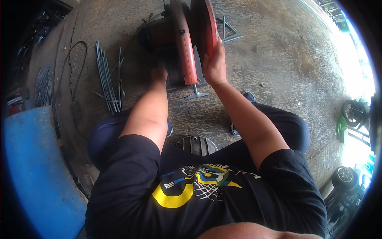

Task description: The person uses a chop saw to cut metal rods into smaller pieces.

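Note:
A red chop saw (186, 51) stands on the ground before my bent knees. Its red handle ends in a metal T-shaped piece (195, 95) pointing toward me. My right hand (215, 65) grips the near edge of the round red blade guard (211, 30), thumb on the inner side and fingers along the outer side. On the other side, my left hand (159, 75) reaches down to the dark saw base (174, 77). Its fingers are hidden, so what it holds cannot be made out. The saw's motor (159, 32) lies beyond that hand.
Several thin metal bars (106, 75) lie at the left, near a dark cable (71, 67). A blue panel (38, 159) fills the lower left. Cut metal pieces (229, 32) rest beyond the guard. A ribbed round metal part (197, 145) sits between my legs. Vehicle wheels (345, 175) show at right.

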Demonstrator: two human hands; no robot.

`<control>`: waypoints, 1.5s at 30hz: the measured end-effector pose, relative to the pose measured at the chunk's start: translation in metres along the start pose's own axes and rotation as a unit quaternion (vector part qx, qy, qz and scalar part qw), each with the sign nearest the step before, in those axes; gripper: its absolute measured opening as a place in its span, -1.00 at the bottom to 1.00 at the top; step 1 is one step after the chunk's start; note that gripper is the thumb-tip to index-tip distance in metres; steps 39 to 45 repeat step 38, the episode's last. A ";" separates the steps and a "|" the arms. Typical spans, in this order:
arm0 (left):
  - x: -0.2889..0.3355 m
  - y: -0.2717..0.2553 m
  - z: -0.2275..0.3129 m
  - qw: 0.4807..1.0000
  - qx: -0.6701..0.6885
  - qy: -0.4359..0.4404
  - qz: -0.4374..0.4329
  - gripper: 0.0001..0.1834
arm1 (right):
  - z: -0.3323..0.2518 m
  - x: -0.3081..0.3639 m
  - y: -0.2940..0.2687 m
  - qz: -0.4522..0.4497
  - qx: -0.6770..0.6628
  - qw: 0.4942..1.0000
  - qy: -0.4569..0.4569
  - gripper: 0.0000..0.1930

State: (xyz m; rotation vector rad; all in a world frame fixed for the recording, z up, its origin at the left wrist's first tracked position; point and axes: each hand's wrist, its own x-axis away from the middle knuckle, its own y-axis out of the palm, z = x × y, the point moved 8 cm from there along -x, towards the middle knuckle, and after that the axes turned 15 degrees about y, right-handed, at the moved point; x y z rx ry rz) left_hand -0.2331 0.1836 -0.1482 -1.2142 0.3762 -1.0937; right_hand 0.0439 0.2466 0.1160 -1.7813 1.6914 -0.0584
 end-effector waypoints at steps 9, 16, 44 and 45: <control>0.002 -0.004 0.027 0.992 -0.110 0.033 -0.058 -0.71 | 0.009 0.004 -0.004 0.011 0.020 1.000 0.002 -0.25; -0.027 0.000 0.053 0.996 -0.046 0.063 -0.047 -0.69 | 0.021 0.005 -0.016 0.031 0.025 0.999 0.035 -0.29; -0.070 -0.001 0.043 0.930 0.293 -0.143 0.168 -0.54 | 0.265 -0.051 0.070 -0.104 -0.100 0.828 0.542 -0.71; -0.070 -0.001 0.043 0.930 0.293 -0.143 0.168 -0.54 | 0.265 -0.051 0.070 -0.104 -0.100 0.828 0.542 -0.71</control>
